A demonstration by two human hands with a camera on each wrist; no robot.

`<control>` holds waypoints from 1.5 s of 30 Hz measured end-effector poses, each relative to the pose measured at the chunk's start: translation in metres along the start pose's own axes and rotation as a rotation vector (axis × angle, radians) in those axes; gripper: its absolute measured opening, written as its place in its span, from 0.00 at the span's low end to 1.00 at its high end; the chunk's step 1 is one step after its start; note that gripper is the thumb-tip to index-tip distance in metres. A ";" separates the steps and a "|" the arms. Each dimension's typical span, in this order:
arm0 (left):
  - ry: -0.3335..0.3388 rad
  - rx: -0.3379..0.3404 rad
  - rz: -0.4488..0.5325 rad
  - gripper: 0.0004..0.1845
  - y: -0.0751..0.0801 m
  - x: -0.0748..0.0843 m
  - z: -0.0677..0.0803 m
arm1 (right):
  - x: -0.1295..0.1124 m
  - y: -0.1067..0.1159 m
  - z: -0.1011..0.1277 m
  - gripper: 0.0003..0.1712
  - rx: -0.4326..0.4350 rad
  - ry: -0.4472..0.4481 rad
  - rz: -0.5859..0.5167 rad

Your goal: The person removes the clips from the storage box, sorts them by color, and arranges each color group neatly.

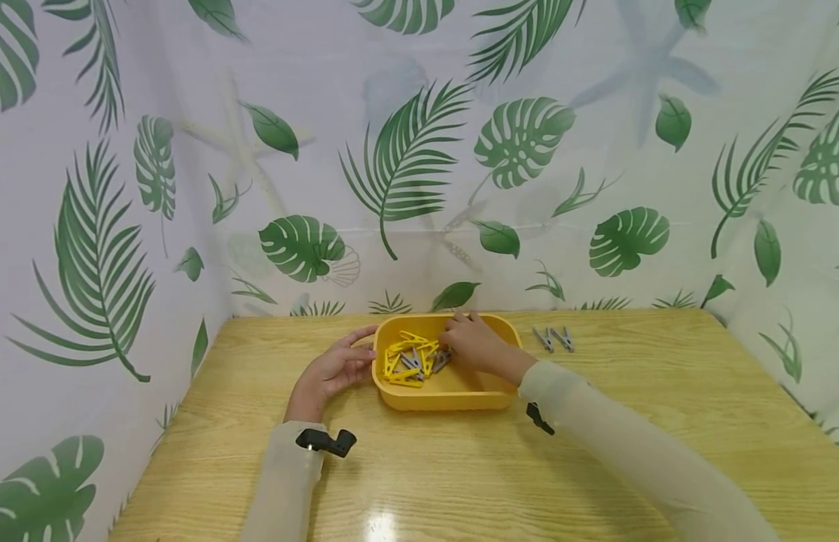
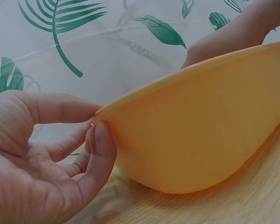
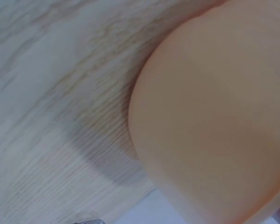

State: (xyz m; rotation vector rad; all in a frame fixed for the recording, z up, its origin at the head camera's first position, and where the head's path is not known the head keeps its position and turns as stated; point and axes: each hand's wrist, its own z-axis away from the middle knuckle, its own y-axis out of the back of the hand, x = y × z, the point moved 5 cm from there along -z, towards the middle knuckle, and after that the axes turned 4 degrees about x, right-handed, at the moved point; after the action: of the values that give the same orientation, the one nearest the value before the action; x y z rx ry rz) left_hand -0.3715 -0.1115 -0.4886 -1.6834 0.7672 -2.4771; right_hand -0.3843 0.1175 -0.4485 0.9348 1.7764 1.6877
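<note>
Head view: yellow tub [image 1: 446,395] sits mid-table [image 1: 596,452], holding a heap of yellow and grey clothespins [image 1: 414,360]. Right hand [image 1: 475,345] is down inside the tub at the edge of the heap, back of hand to camera; fingertips hidden, so cannot tell whether it has hold of a pin. Left hand [image 1: 334,369] lies beside the tub's left wall, fingers relaxed and spread. Left wrist view confirms thumb and fingertip [image 2: 100,144] touching the rim, gripping nothing. Two grey clothespins [image 1: 553,339] lie on the table right of the tub. Right wrist view shows only blurred tub wall and wood grain; hand not seen.
</note>
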 end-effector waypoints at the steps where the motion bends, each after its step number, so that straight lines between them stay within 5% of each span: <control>1: 0.001 0.000 -0.001 0.35 0.000 0.000 0.000 | 0.000 0.000 0.000 0.06 0.002 0.005 0.001; 20: -0.004 -0.010 -0.004 0.35 -0.001 -0.001 -0.004 | -0.003 0.008 0.008 0.05 -0.061 0.019 -0.025; 34: 0.007 0.022 -0.013 0.35 0.002 -0.002 -0.002 | -0.007 0.010 0.013 0.05 -0.019 0.068 0.007; 45: 0.010 0.011 -0.004 0.35 0.001 -0.002 -0.002 | -0.004 0.033 0.032 0.04 0.057 0.127 0.034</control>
State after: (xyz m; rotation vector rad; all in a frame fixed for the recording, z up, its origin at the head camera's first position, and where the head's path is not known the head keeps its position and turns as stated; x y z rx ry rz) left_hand -0.3728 -0.1106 -0.4911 -1.6719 0.7508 -2.4895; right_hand -0.3529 0.1340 -0.4193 0.9046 1.9103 1.7601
